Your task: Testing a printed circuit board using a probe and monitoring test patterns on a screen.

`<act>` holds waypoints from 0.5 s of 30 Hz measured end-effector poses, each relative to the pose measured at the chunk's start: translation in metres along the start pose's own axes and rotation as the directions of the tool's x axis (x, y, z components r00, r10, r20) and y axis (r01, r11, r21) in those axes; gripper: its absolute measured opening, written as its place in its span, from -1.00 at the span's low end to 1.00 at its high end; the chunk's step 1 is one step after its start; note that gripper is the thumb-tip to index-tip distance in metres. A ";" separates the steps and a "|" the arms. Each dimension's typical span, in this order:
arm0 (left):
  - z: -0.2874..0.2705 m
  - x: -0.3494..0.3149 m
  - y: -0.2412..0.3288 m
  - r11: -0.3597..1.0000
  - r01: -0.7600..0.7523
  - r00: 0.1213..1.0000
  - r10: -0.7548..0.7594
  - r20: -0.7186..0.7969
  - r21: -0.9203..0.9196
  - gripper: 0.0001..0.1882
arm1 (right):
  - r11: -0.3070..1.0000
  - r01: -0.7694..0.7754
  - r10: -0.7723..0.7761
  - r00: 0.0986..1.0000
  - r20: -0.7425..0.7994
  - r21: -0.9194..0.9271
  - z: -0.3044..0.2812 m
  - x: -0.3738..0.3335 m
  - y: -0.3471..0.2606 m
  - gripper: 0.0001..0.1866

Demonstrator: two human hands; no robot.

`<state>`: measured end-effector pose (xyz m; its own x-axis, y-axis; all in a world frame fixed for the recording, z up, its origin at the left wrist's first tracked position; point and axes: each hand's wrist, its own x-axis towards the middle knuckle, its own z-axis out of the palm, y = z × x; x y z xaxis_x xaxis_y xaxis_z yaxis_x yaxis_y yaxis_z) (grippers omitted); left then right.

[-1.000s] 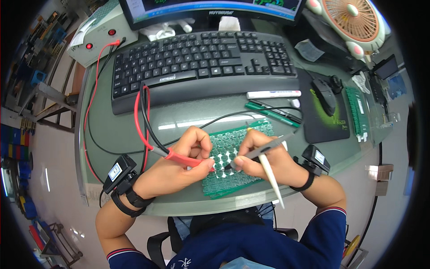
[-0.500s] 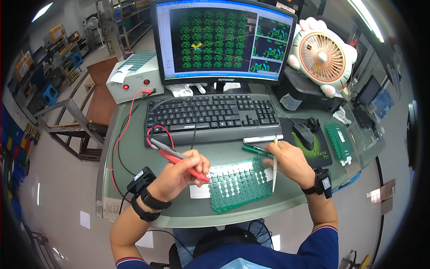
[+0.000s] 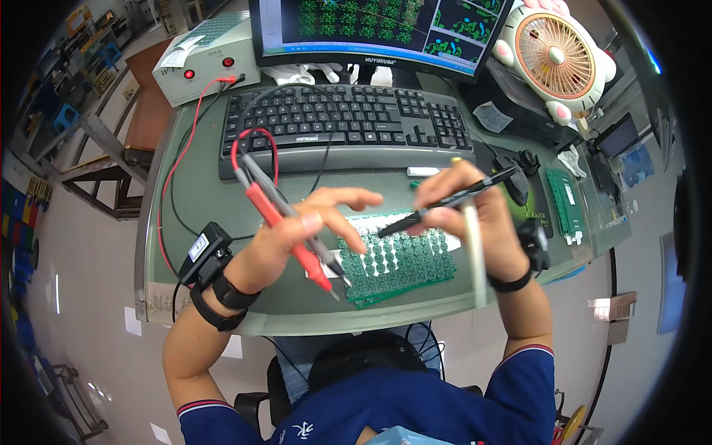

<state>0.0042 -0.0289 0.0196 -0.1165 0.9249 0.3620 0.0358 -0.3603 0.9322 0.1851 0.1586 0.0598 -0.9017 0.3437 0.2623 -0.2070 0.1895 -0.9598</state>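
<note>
My left hand [image 3: 300, 222] holds a red test probe [image 3: 271, 204] and a grey-black test probe [image 3: 285, 208] side by side, tips pointing down by the left edge of a green circuit board panel [image 3: 404, 274]. Its index and other fingers stretch out over the panel. My right hand [image 3: 482, 215] grips a black pen [image 3: 445, 202], its dark end slanting down to the left above the panel. A pale stick-like tool [image 3: 475, 256], blurred, is also in that hand and hangs below it. White paper shows partly under the panel, which seems to be stacked.
Behind the panel lie a grey-black keyboard [image 3: 337, 130] and a monitor [image 3: 378, 55]. A box with red terminals [image 3: 204, 70] stands back left, its leads crossing the table. Right are a mouse [image 3: 512, 178], more green boards [image 3: 565, 200] and a fan [image 3: 556, 55].
My right hand has taken up the black pen from the table behind the panel. My left hand's fingers have stretched out, and the probes point lower. The view has tilted down.
</note>
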 end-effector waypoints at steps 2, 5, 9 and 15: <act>0.004 0.001 0.002 0.997 0.074 0.993 -0.071 0.097 -0.030 -0.45 | 0.971 0.159 -0.158 0.987 0.020 -0.178 0.012 0.004 0.018 -0.75; -0.001 0.000 0.002 0.981 0.191 0.953 -0.192 0.235 0.030 -0.49 | 0.947 0.171 -0.168 0.985 0.036 -0.273 0.025 0.007 0.020 -0.73; 0.000 -0.002 0.010 0.930 0.368 0.898 -0.356 0.261 0.002 -0.48 | 0.964 -0.249 0.239 0.965 0.109 0.094 0.032 0.004 0.023 -0.78; -0.019 -0.001 -0.012 0.915 0.269 0.961 -0.237 0.140 -0.299 -0.44 | 0.962 -0.107 0.154 0.972 -0.175 0.252 0.004 -0.022 0.026 -0.83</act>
<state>-0.0147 -0.0280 0.0073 0.0189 0.9915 0.1287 -0.2957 -0.1174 0.9481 0.1976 0.1521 0.0284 -0.8426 0.5241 0.1244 -0.1980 -0.0867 -0.9764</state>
